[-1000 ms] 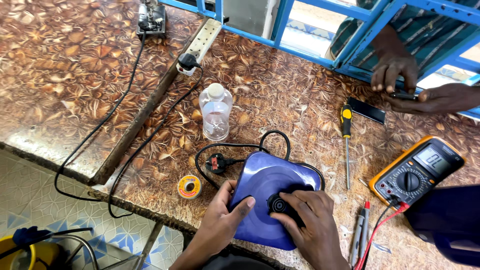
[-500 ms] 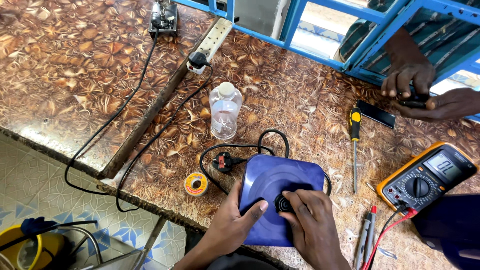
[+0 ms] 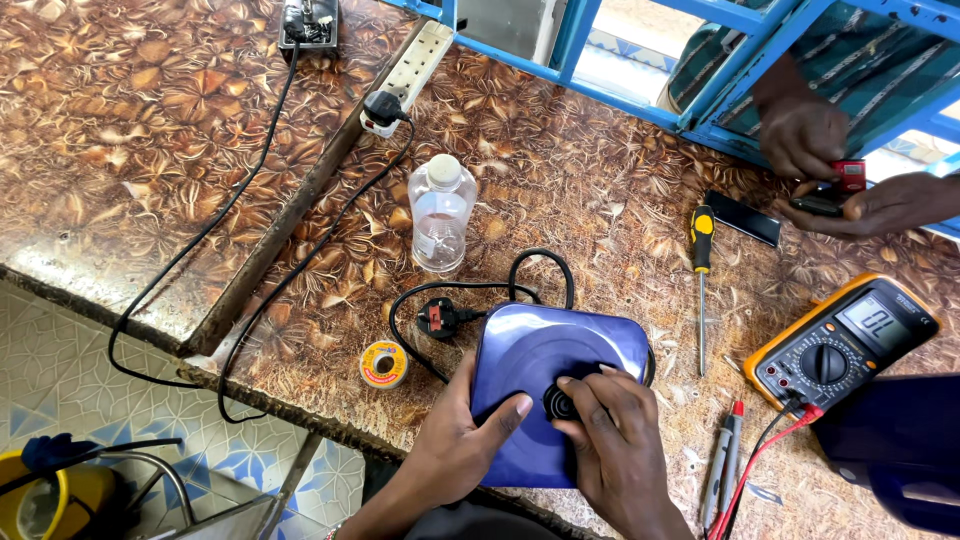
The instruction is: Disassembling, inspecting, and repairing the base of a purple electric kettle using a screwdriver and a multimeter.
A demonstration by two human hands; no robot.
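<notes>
A blue rounded appliance base [image 3: 545,360] lies flat near the front edge of the patterned brown counter [image 3: 560,170]. My left hand [image 3: 455,445] grips its left side, thumb pressed on the top. My right hand [image 3: 615,450] rests on the top with its fingers around a black round knob [image 3: 558,403] in the middle. The appliance's black cord loops behind it and ends in a black plug [image 3: 440,320] lying loose on the counter.
A clear plastic bottle [image 3: 441,212] stands behind the plug; a solder reel [image 3: 383,364] lies at the left. A yellow-handled screwdriver [image 3: 702,270], a multimeter [image 3: 838,345] with probes [image 3: 722,470], and a white power strip [image 3: 420,60] are nearby. Another person's hands [image 3: 830,165] hold a small device at the far right.
The view has shifted slightly. Both my hands stay on the blue base, the right fingers still on the knob. The other person's hands moved a little at the far right.
</notes>
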